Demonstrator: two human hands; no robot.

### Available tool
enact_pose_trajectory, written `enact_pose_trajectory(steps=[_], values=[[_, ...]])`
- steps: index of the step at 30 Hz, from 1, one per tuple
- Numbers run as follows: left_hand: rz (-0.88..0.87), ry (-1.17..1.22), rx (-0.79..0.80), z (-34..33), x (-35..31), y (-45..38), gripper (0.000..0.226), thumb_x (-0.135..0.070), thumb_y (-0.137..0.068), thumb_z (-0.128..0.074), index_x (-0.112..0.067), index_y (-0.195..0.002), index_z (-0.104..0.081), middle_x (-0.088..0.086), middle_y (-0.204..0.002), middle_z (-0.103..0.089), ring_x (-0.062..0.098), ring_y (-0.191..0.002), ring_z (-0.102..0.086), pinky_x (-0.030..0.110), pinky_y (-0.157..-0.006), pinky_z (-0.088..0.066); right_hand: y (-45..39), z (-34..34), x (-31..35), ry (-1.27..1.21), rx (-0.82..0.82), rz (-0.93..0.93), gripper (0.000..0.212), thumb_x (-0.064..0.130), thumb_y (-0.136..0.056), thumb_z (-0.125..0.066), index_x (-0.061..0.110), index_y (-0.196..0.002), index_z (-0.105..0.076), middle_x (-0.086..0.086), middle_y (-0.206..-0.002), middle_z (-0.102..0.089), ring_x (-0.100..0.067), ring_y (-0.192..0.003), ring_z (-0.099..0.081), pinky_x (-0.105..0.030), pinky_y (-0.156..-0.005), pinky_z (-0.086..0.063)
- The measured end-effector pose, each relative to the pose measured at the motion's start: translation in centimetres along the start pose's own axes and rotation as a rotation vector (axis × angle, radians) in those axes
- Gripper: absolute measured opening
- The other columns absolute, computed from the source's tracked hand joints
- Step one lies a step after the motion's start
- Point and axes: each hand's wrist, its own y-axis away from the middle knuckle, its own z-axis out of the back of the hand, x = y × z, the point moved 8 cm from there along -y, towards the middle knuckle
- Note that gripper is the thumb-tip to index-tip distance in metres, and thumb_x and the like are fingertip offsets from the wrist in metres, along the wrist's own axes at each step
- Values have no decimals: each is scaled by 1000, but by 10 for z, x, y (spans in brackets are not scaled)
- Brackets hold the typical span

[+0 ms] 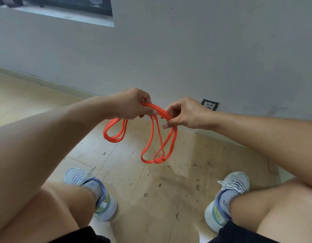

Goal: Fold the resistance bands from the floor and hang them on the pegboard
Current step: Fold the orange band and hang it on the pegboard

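From the head camera, looking down, two bare arms reach out over the floor. The left hand (132, 104) and the right hand (184, 114) are close together, and both hold one bright orange stretchy rubber resistance band (157, 137) up in the air. The left fingers (148, 112) are curled tight round a bunch of the band. The right fingers (169, 112) pinch it just beside them. One small loop hangs on the left and longer loops hang down in the middle, above the pale wooden floor (127, 165). Near the bottom are two light blue lace-up shoes (92, 192), one on each side. Far behind the hands stands a grey wall (186, 50) with a white wall socket (209, 104).
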Motion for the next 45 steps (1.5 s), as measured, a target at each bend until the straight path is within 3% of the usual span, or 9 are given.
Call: enact_pose_trajectory(steps=[8, 13, 17, 21, 24, 29, 35, 38, 45], values=[[-57, 252, -37, 3, -2, -1, 26, -40, -92, -70, -14, -97, -69, 1, -77, -69, 9, -69, -64, 27, -70, -52, 1, -1, 0, -51, 2, -9, 15, 31, -78, -88, 30, -92, -82, 9, -80, -77, -15, -85, -74, -32, -83, -59], [-94, 347, -50, 5, -6, 0, 26, -35, -95, -67, -10, -100, -68, 3, -83, -70, 11, -74, -65, 25, -74, -55, 1, 0, -2, -174, 1, -2, 29, 17, -83, -85, 8, -107, -73, -4, -102, -81, -18, -98, -77, -41, -100, -58], [-98, 372, -73, 9, -3, -1, 23, -34, -96, -65, -12, -98, -68, 2, -83, -70, 12, -76, -66, 27, -77, -57, 3, 2, 1, -217, -13, 15, 33, 12, -84, -84, 1, -110, -67, -11, -97, -81, -23, -91, -79, -30, -88, -62], [-108, 370, -56, 10, 2, 1, 22, -35, -94, -67, -16, -105, -68, 5, -86, -73, 14, -76, -70, 27, -77, -58, 3, 11, 3, -198, -93, 71, 24, 15, -85, -84, 9, -108, -76, -9, -95, -80, -20, -88, -79, -30, -88, -63], [-135, 200, -51, 7, 1, 3, 29, -42, -84, -77, -22, -105, -69, 0, -84, -75, 9, -75, -73, 21, -70, -55, 4, 15, 6, -166, -126, 97, 22, 19, -87, -82, 17, -109, -80, -5, -92, -80, -21, -87, -78, -34, -89, -63], [-169, -40, -136, 4, -4, -2, 29, -50, -81, -79, -25, -91, -70, 3, -77, -69, 19, -65, -62, 36, -60, -49, 8, 13, 22, -148, -94, 153, 18, 28, -86, -83, 31, -103, -80, 3, -87, -80, -9, -79, -75, -26, -82, -61], [-226, 80, -203, 12, -14, -1, 17, -37, -90, -75, -21, -91, -71, -6, -77, -75, 1, -71, -70, 13, -62, -50, 7, 13, 11, -162, -38, 78, 29, 20, -80, -88, 21, -108, -78, 8, -94, -81, -7, -89, -78, -22, -85, -59], [-212, 120, -209, 16, -14, 0, 18, -38, -91, -73, -21, -92, -70, -6, -79, -77, 2, -73, -71, 17, -67, -54, 7, 9, 2, -108, -4, 40, 18, 24, -83, -86, 23, -100, -80, 14, -93, -80, -6, -90, -77, -29, -91, -59], [-157, 86, -80, -5, -19, 1, 28, -47, -86, -75, -22, -98, -67, -7, -66, -68, 1, -56, -61, 21, -57, -47, 7, -4, 5, -75, 53, 47, 17, 24, -85, -85, 24, -101, -82, 14, -87, -80, -6, -87, -77, -29, -92, -59]])
